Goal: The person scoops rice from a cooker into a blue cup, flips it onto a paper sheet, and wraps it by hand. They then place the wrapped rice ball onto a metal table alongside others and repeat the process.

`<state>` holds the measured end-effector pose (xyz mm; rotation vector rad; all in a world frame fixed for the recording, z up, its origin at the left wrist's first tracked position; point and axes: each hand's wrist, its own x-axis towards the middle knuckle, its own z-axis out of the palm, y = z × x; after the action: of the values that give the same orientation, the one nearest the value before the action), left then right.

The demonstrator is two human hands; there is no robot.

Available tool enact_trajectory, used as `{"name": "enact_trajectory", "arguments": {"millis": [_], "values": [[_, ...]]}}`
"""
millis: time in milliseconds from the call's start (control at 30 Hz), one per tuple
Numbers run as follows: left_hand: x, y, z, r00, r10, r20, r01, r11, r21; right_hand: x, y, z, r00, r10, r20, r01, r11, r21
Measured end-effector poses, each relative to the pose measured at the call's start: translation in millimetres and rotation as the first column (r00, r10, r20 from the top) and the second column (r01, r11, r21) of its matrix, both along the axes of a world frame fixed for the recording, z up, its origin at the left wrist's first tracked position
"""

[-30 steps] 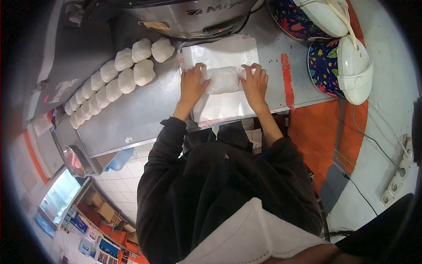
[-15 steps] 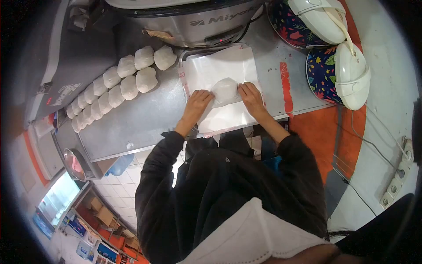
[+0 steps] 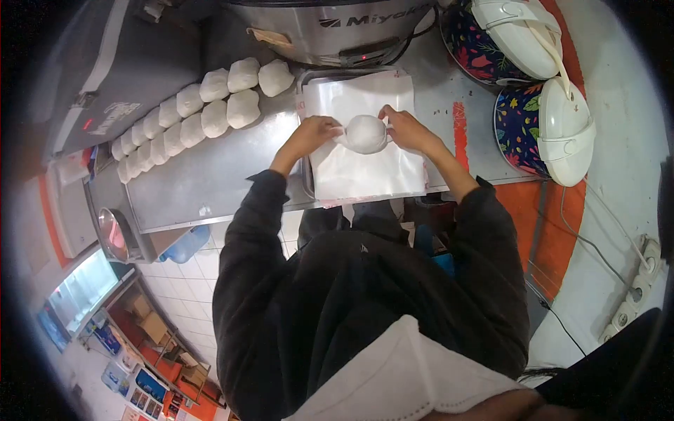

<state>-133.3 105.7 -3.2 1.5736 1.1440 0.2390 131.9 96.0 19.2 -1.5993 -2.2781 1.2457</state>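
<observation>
A round white bundle point(image 3: 366, 134) sits over the white paper sheets point(image 3: 365, 179) on a metal tray point(image 3: 307, 184). At its left side, my left hand point(image 3: 317, 133) pinches a twisted end of its thin wrap. My right hand point(image 3: 407, 130) grips the wrap's other end at the right, with fingers pressed together. Several similar white bundles point(image 3: 214, 118) stand in two rows to the left on the metal table point(image 3: 210, 175).
Behind the tray stands a large Miyako cooker point(image 3: 316, 31). Two patterned containers with white lids point(image 3: 523, 126) are at the right. A metal bowl point(image 3: 112, 231) is at the left. A power strip point(image 3: 635, 291) hangs on the right wall.
The bundle now looks rounder and more tightly wrapped, with its ends drawn out sideways. Both hands have moved slightly up in the view, and the camera view has shifted.
</observation>
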Motion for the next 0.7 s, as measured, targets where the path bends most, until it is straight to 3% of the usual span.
{"name": "enact_trajectory", "arguments": {"millis": [33, 67, 133, 167, 200, 233, 267, 300, 333, 400, 433, 467, 533, 600, 633, 667, 700], "values": [[1, 2, -18, 0.997, -0.07, 0.032, 0.059, 0.963, 0.262, -4, -3, -1, 1.0, 0.002, -0.007, -0.002, 1.0, 0.0], [6, -3, -20, 0.998, -0.064, 0.026, 0.055, 0.963, 0.264, -9, -4, -3, 0.999, 0.021, 0.047, -0.023, 0.998, 0.055], [27, -15, -16, 0.993, 0.107, -0.048, -0.082, 0.928, 0.362, -15, -1, -5, 0.985, 0.055, 0.163, -0.083, 0.982, 0.171], [32, -21, 3, 0.98, 0.164, -0.114, -0.124, 0.947, 0.295, -13, -2, -5, 0.985, 0.062, 0.164, -0.091, 0.98, 0.179], [36, -30, 2, 0.98, 0.167, -0.112, -0.127, 0.946, 0.299, -9, -11, -5, 0.999, 0.039, 0.034, -0.047, 0.955, 0.292], [40, -39, -1, 0.952, 0.296, 0.074, -0.298, 0.847, 0.44, -6, -21, -6, 0.995, 0.028, -0.098, 0.012, 0.92, 0.392], [44, -49, -4, 0.882, 0.385, 0.272, -0.471, 0.704, 0.531, -5, -31, -12, 0.995, 0.029, -0.096, 0.011, 0.92, 0.391], [50, -58, -5, 0.847, 0.433, 0.307, -0.521, 0.79, 0.323, -5, -42, -19, 0.965, -0.056, -0.257, 0.128, 0.953, 0.276], [55, -61, -6, 0.846, 0.437, 0.305, -0.523, 0.79, 0.32, -5, -52, -25, 0.903, -0.155, -0.401, 0.227, 0.964, 0.139], [66, -64, -8, 0.588, 0.648, 0.485, -0.596, 0.752, -0.281, -5, -63, -26, 0.903, -0.177, -0.391, 0.25, 0.958, 0.143], [70, -61, -10, 0.529, 0.689, 0.495, -0.559, 0.722, -0.408, -4, -67, -29, 0.912, -0.124, -0.391, 0.227, 0.947, 0.229], [71, -56, -12, 0.534, 0.691, 0.487, -0.553, 0.721, -0.417, -3, -71, -32, 0.919, -0.075, -0.386, 0.206, 0.928, 0.31], [74, -51, -14, 0.677, 0.477, 0.56, -0.398, 0.878, -0.267, 1, -73, -33, 0.921, -0.065, -0.384, 0.212, 0.911, 0.353], [88, -54, -14, 0.693, 0.466, 0.55, -0.44, 0.878, -0.19, 4, -69, -28, 0.923, 0.05, -0.382, 0.142, 0.877, 0.458], [93, -55, -12, 0.776, 0.509, 0.372, -0.58, 0.808, 0.105, 7, -69, -28, 0.937, 0.021, -0.348, 0.141, 0.89, 0.433], [97, -54, -8, 0.785, 0.589, 0.192, -0.609, 0.674, 0.418, 8, -68, -27, 0.938, 0.027, -0.346, 0.14, 0.883, 0.447], [101, -54, -4, 0.756, 0.623, 0.199, -0.647, 0.668, 0.368, 8, -69, -25, 0.934, -0.013, -0.358, 0.177, 0.885, 0.431]]}}
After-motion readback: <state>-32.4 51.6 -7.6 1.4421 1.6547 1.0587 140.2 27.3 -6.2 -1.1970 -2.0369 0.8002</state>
